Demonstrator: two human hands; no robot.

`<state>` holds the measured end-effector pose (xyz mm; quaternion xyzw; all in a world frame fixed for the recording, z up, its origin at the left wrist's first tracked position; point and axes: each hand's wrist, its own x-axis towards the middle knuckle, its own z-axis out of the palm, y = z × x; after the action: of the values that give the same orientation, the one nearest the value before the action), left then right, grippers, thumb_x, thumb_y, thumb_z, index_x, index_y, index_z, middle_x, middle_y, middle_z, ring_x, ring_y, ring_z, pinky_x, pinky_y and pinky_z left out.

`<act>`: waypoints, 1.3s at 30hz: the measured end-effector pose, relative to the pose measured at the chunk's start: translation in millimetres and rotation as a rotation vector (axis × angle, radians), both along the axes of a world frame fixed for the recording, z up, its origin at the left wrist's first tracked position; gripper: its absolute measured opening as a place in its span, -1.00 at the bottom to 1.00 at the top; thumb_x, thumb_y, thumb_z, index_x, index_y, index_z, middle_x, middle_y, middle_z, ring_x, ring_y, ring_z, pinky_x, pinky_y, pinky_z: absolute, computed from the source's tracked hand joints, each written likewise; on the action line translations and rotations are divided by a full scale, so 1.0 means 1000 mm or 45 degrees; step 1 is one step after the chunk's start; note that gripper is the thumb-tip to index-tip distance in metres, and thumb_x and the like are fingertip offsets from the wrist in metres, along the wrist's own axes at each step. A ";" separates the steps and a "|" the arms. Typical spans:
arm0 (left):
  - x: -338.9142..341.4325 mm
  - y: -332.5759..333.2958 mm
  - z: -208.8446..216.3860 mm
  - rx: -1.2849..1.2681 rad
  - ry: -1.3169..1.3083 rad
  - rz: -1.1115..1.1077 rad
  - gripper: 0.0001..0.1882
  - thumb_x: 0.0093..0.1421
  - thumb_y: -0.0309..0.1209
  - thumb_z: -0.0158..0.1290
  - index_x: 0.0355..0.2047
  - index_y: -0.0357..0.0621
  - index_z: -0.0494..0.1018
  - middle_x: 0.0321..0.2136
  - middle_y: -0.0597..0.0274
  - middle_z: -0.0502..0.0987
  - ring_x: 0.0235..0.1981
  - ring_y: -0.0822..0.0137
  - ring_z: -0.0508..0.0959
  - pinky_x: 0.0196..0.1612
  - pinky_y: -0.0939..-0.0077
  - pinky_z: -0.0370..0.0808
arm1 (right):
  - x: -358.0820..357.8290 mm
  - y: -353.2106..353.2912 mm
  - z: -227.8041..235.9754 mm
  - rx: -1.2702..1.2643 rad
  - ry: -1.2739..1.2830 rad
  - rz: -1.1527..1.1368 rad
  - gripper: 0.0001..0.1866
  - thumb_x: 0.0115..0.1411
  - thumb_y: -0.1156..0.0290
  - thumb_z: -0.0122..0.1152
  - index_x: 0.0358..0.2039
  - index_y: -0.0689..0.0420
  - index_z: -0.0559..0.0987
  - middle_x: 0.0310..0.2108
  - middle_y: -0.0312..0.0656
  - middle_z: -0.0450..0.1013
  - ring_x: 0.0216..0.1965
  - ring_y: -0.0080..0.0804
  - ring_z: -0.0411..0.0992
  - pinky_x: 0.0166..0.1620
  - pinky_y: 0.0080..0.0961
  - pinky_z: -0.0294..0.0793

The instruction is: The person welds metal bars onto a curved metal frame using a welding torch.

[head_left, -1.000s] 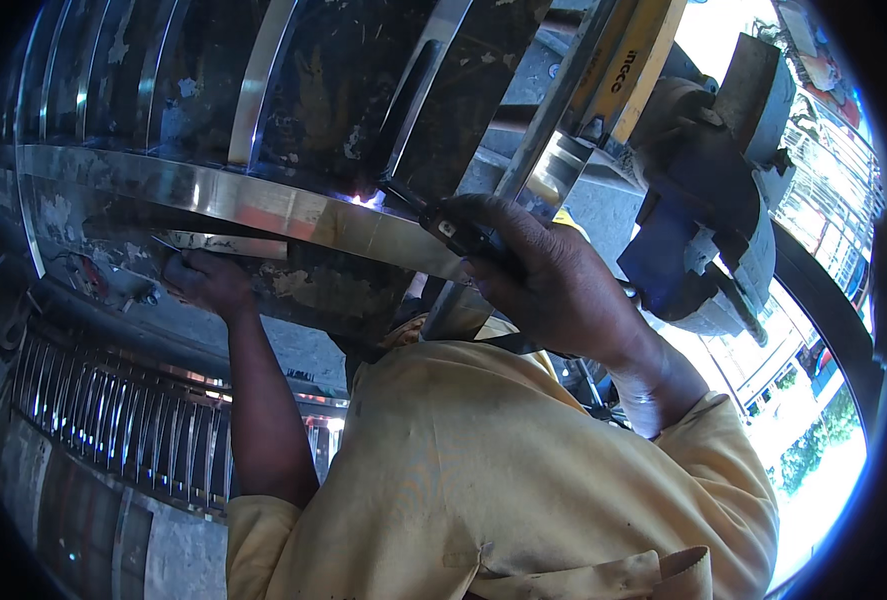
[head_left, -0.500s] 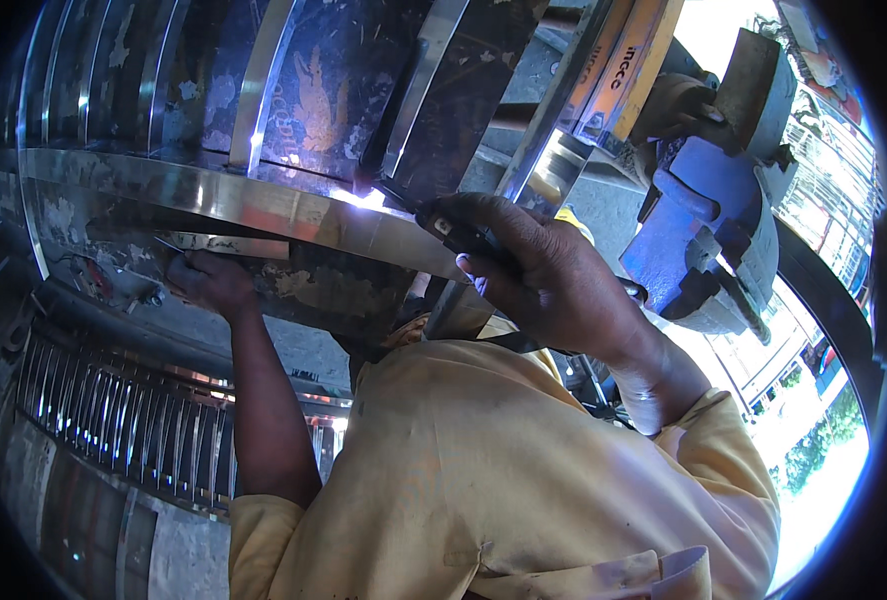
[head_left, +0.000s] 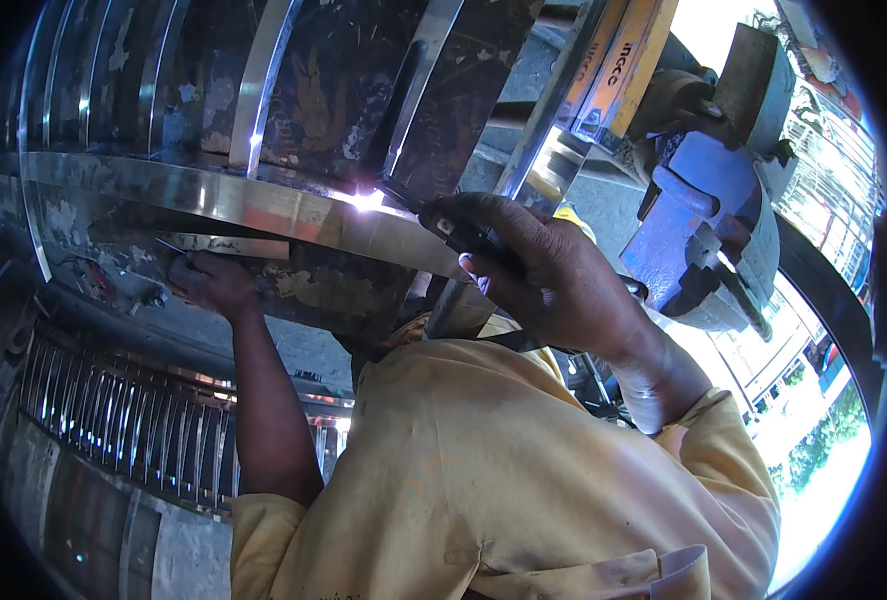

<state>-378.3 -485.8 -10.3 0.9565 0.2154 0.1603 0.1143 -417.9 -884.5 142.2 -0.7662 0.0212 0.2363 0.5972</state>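
Note:
My right hand (head_left: 563,280) is wrapped round a black welding torch (head_left: 458,228), its thumb and fingers closed on the handle. The torch head points left, and a bright white arc (head_left: 366,199) glows at its tip. That arc sits on the upper edge of a long shiny flat metal bar (head_left: 213,195), close to the foot of a slanting metal strip (head_left: 423,85). Below the long bar, my left hand (head_left: 213,282) is closed, with the end of a thin rod (head_left: 169,245) sticking out past its fingers. The rest of the rod is hidden.
Several upright metal strips (head_left: 260,85) rise from the long bar over a dark, scuffed surface. At right stands a large bench vise (head_left: 703,190), beside an orange-yellow level-like bar (head_left: 628,65). A barred metal panel (head_left: 128,420) lies at lower left.
The arc's bright patch has become smaller, and the blue glow on the surface behind it has dimmed. Both hands stay nearly where they were.

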 end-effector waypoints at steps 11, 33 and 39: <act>0.000 0.004 -0.003 0.004 0.011 -0.028 -0.58 0.33 -0.20 -0.09 -0.07 -0.37 0.43 -0.06 -0.25 0.39 0.05 -0.20 0.33 0.19 -0.11 0.21 | 0.001 -0.005 0.000 0.004 -0.014 0.010 -0.49 0.31 0.56 0.23 0.26 0.07 0.42 -0.10 -0.04 0.62 -0.11 -0.31 0.65 -0.10 -0.36 0.63; 0.001 0.004 0.000 -0.053 0.025 0.005 -0.55 0.34 -0.21 -0.11 0.00 -0.41 0.41 -0.01 -0.28 0.38 0.06 -0.20 0.35 0.19 -0.08 0.25 | 0.000 -0.006 0.011 -0.005 0.092 -0.051 -0.50 0.31 0.57 0.21 0.25 0.03 0.44 -0.12 -0.09 0.62 -0.18 -0.35 0.63 -0.16 -0.39 0.61; 0.001 0.002 0.000 -0.050 0.018 -0.015 -0.55 0.33 -0.22 -0.11 -0.01 -0.42 0.41 -0.03 -0.28 0.40 0.05 -0.20 0.36 0.18 -0.07 0.25 | -0.001 -0.009 0.002 -0.083 0.040 0.061 -0.47 0.29 0.57 0.23 0.27 0.04 0.42 -0.06 -0.08 0.61 -0.14 -0.30 0.64 -0.14 -0.38 0.61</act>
<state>-377.1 -484.2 -10.4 0.9564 0.2138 0.1485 0.1325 -419.3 -893.1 144.2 -0.7817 0.0199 0.2617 0.5657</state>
